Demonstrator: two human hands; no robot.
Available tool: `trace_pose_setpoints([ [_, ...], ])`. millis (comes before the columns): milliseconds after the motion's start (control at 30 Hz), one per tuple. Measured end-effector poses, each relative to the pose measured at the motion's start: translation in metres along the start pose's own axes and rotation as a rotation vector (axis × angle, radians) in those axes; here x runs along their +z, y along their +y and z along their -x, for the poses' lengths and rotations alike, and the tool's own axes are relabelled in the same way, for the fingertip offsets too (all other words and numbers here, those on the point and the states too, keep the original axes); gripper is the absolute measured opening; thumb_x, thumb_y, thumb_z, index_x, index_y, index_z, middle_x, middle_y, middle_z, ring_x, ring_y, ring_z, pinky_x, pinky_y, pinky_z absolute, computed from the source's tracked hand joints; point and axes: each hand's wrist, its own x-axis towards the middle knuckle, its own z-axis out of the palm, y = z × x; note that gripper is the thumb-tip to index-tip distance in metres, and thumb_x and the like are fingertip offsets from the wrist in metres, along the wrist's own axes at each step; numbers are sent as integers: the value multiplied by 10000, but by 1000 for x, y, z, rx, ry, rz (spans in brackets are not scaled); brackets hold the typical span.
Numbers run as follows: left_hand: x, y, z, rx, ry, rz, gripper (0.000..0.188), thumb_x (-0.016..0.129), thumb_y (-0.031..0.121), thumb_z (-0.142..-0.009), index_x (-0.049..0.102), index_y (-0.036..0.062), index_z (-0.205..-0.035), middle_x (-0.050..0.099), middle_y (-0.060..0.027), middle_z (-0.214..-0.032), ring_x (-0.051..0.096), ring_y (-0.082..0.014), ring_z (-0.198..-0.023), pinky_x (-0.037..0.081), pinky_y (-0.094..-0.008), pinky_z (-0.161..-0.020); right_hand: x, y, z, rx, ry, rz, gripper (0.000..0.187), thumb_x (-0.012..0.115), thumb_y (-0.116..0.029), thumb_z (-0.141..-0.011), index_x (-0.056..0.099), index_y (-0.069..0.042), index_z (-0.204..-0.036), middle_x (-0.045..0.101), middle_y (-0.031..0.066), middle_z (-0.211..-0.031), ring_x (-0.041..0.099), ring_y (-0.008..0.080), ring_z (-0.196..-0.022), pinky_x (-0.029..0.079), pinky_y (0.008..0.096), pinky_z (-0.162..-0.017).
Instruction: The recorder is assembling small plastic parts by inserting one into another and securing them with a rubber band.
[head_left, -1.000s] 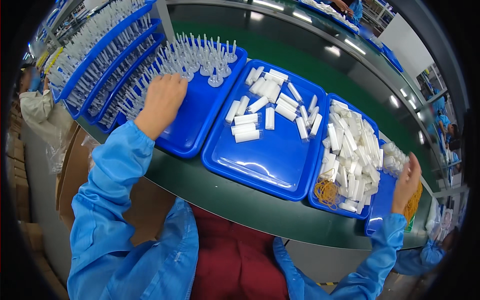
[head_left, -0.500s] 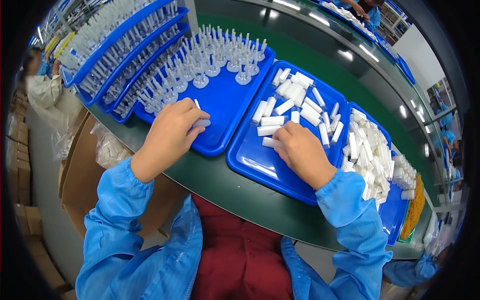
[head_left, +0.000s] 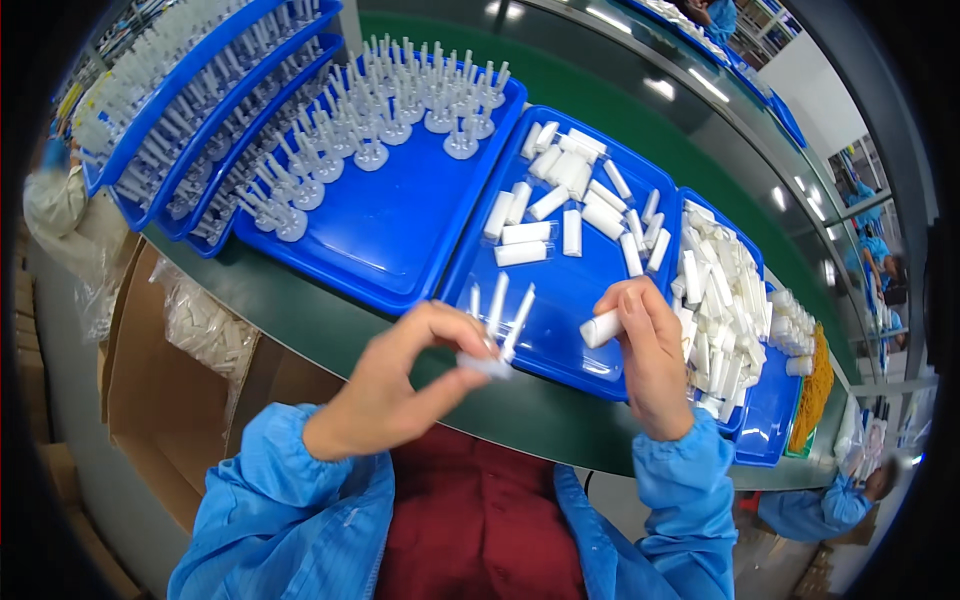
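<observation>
My left hand [head_left: 400,385] pinches the edge of a pronged piece [head_left: 487,366] between thumb and fingers. That piece has a flat translucent base and three upright white prongs, and it hangs over the front edge of the middle blue tray [head_left: 560,360]. In my right hand [head_left: 652,355] is a short white cylinder [head_left: 602,329], gripped by thumb and fingers and tilted toward the left. The two held pieces are apart. Behind my hands, more white cylinders [head_left: 525,233] in clear sleeves lie scattered in the middle tray.
A left blue tray [head_left: 350,225] carries rows of pronged pieces; stacked trays [head_left: 130,165] of them lean further left. On the right stand a heap of white cylinders [head_left: 715,300], small translucent parts [head_left: 792,325] and orange bands [head_left: 815,390]. A cardboard box [head_left: 150,400] sits below the table edge.
My left hand has come right and nearer from the left tray, carrying the pronged piece. My right hand has lifted a white cylinder from the middle tray and turned upward.
</observation>
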Motion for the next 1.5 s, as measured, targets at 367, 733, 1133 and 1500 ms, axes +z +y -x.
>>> trace_pose_setpoints([
  [367, 40, 9, 7, -127, -197, 138, 215, 730, 26, -894, 626, 61, -1079, 713, -70, -1103, 659, -149, -964, 495, -284, -818, 2, 25, 14, -48, 185, -84, 381, 506, -278, -1063, 549, -45, -765, 507, -1, -714, 427, 62, -650, 346, 240, -593],
  [733, 45, -3, 3, 133, -146, -223, 281, 763, -53, -798, 651, 75, -1022, 719, -97, -1116, 696, -225, -947, 518, -316, -826, 2, 32, 23, -434, 181, 335, 235, 621, -88, -953, 557, -9, -741, 517, 76, -707, 471, 174, -613, 369, 313, -566],
  [1133, 33, -24, 8, 244, 110, -394, 320, 783, -58, -753, 663, 58, -1026, 714, -96, -1080, 687, -251, -929, 490, -337, -766, 4, 47, -82, -445, 259, 935, 210, 709, -131, -890, 651, 3, -1040, 651, 160, -905, 654, 313, -824, 530, 398, -738],
  [1500, 22, -15, 10, 283, 19, -543, 369, 792, -16, -744, 719, 89, -1090, 725, -56, -1093, 684, -218, -903, 472, -325, -732, 6, 3, -39, 148, 97, 45, 519, 539, 3, -861, 485, -56, -1373, 692, 148, -915, 722, 277, -797, 576, 394, -674],
])
